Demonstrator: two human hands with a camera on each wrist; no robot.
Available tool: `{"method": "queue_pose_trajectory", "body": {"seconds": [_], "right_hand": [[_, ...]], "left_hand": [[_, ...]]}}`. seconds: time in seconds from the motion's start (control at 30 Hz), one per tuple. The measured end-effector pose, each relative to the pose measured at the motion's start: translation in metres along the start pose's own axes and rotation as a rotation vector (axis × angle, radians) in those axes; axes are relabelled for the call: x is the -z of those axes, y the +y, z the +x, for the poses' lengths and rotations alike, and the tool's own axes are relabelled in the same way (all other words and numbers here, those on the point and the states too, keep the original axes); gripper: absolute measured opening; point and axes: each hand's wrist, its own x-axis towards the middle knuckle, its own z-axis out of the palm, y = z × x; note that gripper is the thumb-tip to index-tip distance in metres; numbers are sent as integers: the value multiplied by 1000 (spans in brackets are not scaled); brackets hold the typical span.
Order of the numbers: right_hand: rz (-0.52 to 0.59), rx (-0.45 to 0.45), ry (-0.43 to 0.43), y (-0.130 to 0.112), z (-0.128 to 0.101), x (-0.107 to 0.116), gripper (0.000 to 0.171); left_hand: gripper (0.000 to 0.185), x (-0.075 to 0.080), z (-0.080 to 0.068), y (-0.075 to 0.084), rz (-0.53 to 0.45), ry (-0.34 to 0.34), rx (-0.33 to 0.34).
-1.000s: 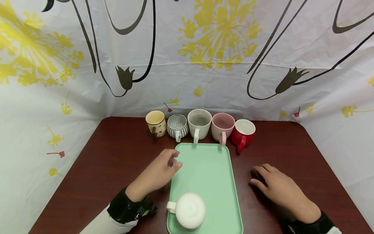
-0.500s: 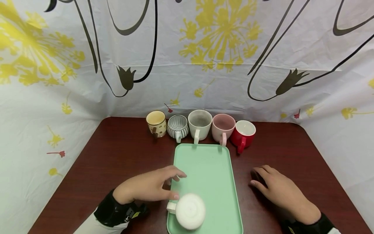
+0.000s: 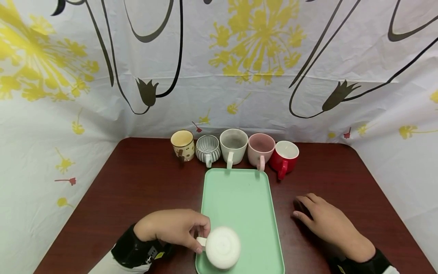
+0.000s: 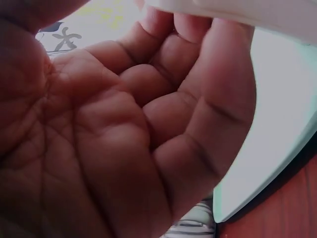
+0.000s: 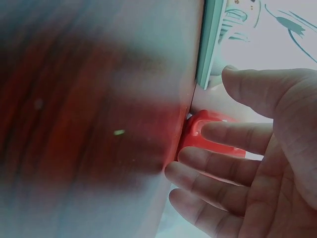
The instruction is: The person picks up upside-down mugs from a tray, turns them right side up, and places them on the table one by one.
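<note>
A white mug (image 3: 223, 247) sits at the near end of the light green tray (image 3: 239, 198), its round, closed-looking face upward, as if upside down. My left hand (image 3: 178, 228) pinches its handle between thumb and fingers at the tray's left edge. In the left wrist view the curled fingers (image 4: 198, 114) meet the white mug's surface (image 4: 237, 12) along the top. Right of the tray, my right hand (image 3: 328, 224) rests on the table with loosely bent fingers and holds nothing. In the right wrist view its fingers (image 5: 218, 168) are spread slightly, with the red mug (image 5: 213, 141) beyond them.
Behind the tray stands a row of mugs: cream (image 3: 183, 144), grey striped (image 3: 208, 149), off-white (image 3: 234, 146), pink (image 3: 261, 149) and red (image 3: 284, 158), handles toward me. A printed white cloth (image 3: 205, 95) hangs behind the dark wooden table (image 3: 137, 182).
My left hand has come down and nearer from the tray's left edge to the white mug and now pinches its handle. The right hand and the mugs have stayed put.
</note>
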Motion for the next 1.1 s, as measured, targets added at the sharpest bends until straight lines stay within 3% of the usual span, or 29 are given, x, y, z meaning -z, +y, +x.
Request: {"method": "queue_pose_trajectory", "body": {"seconds": [0.43,0.8,1.1], "right_hand": [[2,2,7,-1,0,0,44],[1,5,16,-1,-1,0,45],[3,-13,-9,-1,0,0,46]], "left_hand": [[23,-4,4,1,-15,6,16],[20,-3,7,0,40,35,-52],[20,-4,9,-1,16,74,-43]]}}
